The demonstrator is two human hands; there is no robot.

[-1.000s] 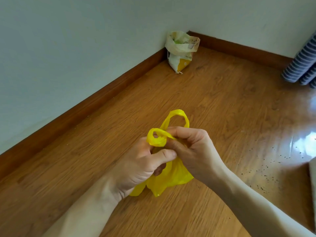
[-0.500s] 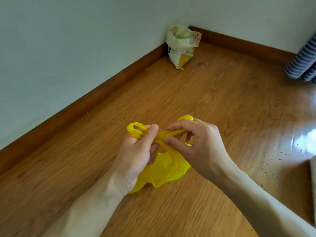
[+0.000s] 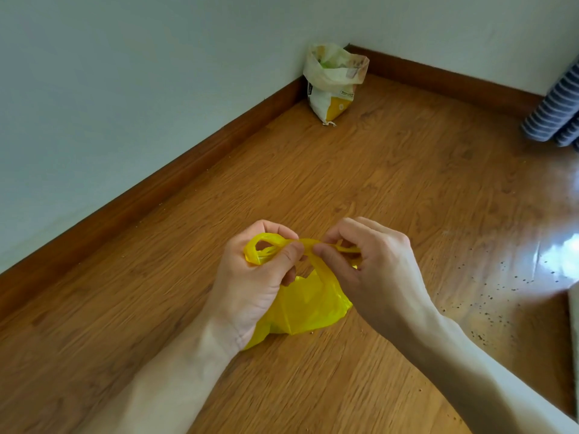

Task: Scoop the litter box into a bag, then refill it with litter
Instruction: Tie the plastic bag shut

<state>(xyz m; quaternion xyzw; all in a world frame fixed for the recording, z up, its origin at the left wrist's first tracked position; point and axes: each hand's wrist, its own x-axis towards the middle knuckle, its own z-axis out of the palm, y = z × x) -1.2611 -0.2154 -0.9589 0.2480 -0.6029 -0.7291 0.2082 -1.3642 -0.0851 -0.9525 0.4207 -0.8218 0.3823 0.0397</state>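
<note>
The yellow bag is sitting on the near floor, its handles being drawn apart, apparently to tighten a knot sealing the scoopings inside. The left hand is pinching one handle loop with curled fingers; the right hand is pinching the other. The litter sack is standing open in the far corner, probably waiting for the refill.

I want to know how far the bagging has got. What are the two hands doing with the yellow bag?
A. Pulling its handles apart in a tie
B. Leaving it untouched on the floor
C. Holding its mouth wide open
A: the left hand and right hand each pinch a twisted handle of the yellow bag, stretched between them.
</note>
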